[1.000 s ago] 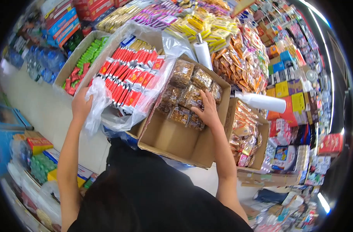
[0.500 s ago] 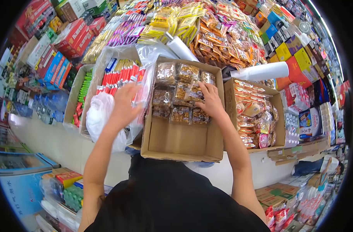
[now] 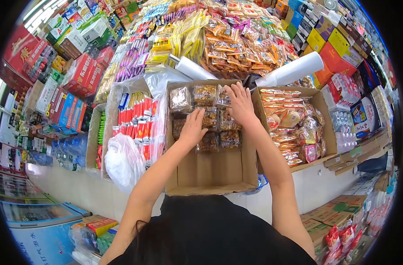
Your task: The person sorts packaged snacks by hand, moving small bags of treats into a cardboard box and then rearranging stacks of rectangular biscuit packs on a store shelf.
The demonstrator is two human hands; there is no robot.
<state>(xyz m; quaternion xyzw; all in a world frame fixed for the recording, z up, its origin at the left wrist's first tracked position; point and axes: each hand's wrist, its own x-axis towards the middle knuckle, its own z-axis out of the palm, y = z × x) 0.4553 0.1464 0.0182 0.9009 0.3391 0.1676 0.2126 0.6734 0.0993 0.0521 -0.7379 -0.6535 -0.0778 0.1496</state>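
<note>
In front of me stands a cardboard box [image 3: 209, 189] with clear-wrapped blocks of nutty brown snacks [image 3: 204, 95] in rows across its far half. Bare cardboard shows in the near half. My left hand [image 3: 192, 129] lies over the left and middle packs, fingers stretched out and fingertips touching the wrapping. Reaching over the far right corner, my right hand [image 3: 241, 105] rests on a pack there, its fingers also extended. Both palms hide parts of the packs underneath. Neither hand visibly grips a pack.
Left of the box is a carton of red snack packets [image 3: 139, 128] with a white plastic bag [image 3: 124, 161] at its near edge. A carton of wrapped pastries [image 3: 294, 119] adjoins on the right. Plastic rolls [image 3: 292, 70] and heaped packets [image 3: 237, 44] lie beyond.
My left hand has moved right, from above the red packets onto the snack packs. The tilted pack under my right hand now sits lower among the others. The view has shifted slightly.
</note>
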